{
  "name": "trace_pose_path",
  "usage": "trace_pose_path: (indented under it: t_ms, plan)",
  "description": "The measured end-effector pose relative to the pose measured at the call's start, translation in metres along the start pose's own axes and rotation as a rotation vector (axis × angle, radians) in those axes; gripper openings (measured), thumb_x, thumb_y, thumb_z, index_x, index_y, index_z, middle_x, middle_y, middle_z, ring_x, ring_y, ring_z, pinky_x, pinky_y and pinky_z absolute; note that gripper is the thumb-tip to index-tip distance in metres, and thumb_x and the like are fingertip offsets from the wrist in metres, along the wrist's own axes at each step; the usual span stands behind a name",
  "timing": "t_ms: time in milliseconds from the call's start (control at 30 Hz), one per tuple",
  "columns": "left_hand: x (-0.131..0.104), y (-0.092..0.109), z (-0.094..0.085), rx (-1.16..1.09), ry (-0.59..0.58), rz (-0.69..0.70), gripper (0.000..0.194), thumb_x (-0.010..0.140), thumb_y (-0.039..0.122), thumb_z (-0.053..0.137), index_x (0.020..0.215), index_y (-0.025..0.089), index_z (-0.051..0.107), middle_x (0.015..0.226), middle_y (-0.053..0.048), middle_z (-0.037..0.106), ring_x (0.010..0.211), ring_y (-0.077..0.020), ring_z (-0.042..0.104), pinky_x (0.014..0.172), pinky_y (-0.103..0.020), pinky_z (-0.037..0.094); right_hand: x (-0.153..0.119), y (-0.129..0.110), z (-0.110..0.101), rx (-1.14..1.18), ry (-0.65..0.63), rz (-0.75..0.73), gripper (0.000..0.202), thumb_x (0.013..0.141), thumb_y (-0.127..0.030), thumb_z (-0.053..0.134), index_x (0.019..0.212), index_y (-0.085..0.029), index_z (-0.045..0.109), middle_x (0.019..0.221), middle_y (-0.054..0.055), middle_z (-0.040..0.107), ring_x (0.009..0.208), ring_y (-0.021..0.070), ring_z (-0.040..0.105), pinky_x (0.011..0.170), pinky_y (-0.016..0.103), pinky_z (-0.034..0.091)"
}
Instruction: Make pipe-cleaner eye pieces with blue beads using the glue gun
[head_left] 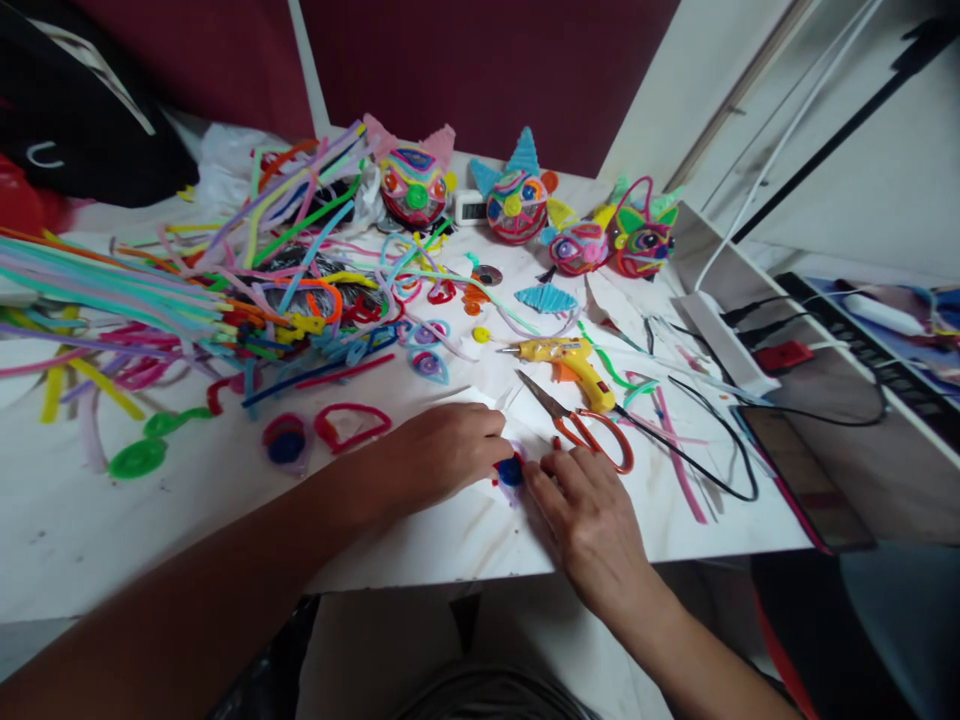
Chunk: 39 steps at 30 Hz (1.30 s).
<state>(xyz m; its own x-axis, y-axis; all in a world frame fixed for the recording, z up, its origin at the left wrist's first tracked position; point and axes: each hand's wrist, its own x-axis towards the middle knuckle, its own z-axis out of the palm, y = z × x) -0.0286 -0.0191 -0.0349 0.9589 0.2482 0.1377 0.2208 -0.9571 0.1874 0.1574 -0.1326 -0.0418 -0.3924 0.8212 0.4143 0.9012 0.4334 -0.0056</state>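
A small coiled pipe-cleaner piece (511,470), blue in the middle with red and pale purple around it, lies on the white table between my hands. My left hand (459,447) is closed at its left side, with curled fingertips on its edge. From the right, my right hand (589,508) grips its other edge with bent fingers; a red tip shows above them. My fingers partly hide the piece. Just beyond my right hand rest orange-handled scissors (579,420), blades parted, and a yellow hot glue gun (574,362). A similar purple and blue coiled piece (286,441) lies to the left.
Loose pipe cleaners (135,290) heap up at the left. Several decorated balls with pointed ears, such as a pink-eared one (415,185), stand at the back. A power strip (726,340), cables and a phone (806,475) occupy the right. The table's front edge runs close below my hands.
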Motion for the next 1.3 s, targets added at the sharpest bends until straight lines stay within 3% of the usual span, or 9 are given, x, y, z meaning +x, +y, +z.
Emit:
trace_pose_path:
  t_ms: [367,800,1100,1300]
  plan:
    - [0.001,0.007,-0.014,-0.039,0.018,-0.078,0.012,0.093,0.019,0.057,0.083,0.015,0.062,0.085,-0.004,0.059,0.081,-0.0189,0.054,0.071,-0.031,0.037,-0.009,-0.003,0.005,0.072,0.008,0.074,0.019,0.095,-0.010,0.048,0.104,-0.009,0.065,0.091,0.012,0.060,0.083,0.0233,0.049,0.073,0.038,0.043]
    - [0.001,0.004,-0.008,-0.028,0.061,-0.085,0.014,0.093,0.023,0.058,0.081,0.017,0.063,0.081,-0.003,0.059,0.078,-0.0190,0.053,0.071,-0.032,0.037,-0.011,-0.006,0.008,0.137,0.055,0.119,0.019,0.095,-0.010,0.048,0.104,-0.008,0.065,0.090,0.012,0.059,0.082,0.0221,0.049,0.073,0.038,0.046]
    - [0.001,0.008,-0.014,-0.054,0.037,-0.055,0.021,0.097,0.018,0.050,0.078,0.015,0.061,0.079,-0.003,0.059,0.076,-0.0171,0.054,0.068,-0.030,0.037,-0.016,-0.004,0.012,0.077,0.016,0.115,0.020,0.094,-0.013,0.051,0.108,-0.011,0.065,0.093,0.011,0.058,0.081,0.0225,0.049,0.072,0.037,0.043]
    - [0.001,0.013,-0.020,-0.009,0.008,-0.097,0.019,0.094,0.018,0.055,0.077,0.016,0.062,0.079,-0.002,0.060,0.077,-0.0166,0.056,0.068,-0.030,0.037,-0.013,-0.006,0.014,0.092,0.088,0.109,0.018,0.094,-0.012,0.051,0.105,-0.012,0.065,0.090,0.010,0.058,0.082,0.0211,0.050,0.073,0.036,0.045]
